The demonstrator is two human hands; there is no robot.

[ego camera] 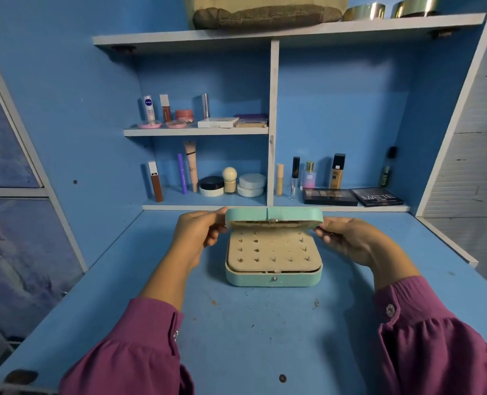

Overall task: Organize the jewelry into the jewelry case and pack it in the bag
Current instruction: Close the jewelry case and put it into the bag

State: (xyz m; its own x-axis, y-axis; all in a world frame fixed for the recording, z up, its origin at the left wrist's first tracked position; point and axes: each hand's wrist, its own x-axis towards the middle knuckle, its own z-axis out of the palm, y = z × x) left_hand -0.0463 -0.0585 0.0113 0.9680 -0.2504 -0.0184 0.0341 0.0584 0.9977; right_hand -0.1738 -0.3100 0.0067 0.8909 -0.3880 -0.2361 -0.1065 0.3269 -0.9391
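On the blue desk [265, 332] sits the mint jewelry case [273, 276], lid [273, 217] half raised. The left hand [196, 233] and right hand [347, 240] each pinch a lid end. Lower evenly, keeping the earring studs [273, 250] seated, until the clasp meets.

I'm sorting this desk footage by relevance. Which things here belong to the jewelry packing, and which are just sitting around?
Part of the job:
jewelry case
its lid, held by the left hand and right hand
earring studs on the insert

Just lying about:
cosmetics on the shelves
eyeshadow palettes
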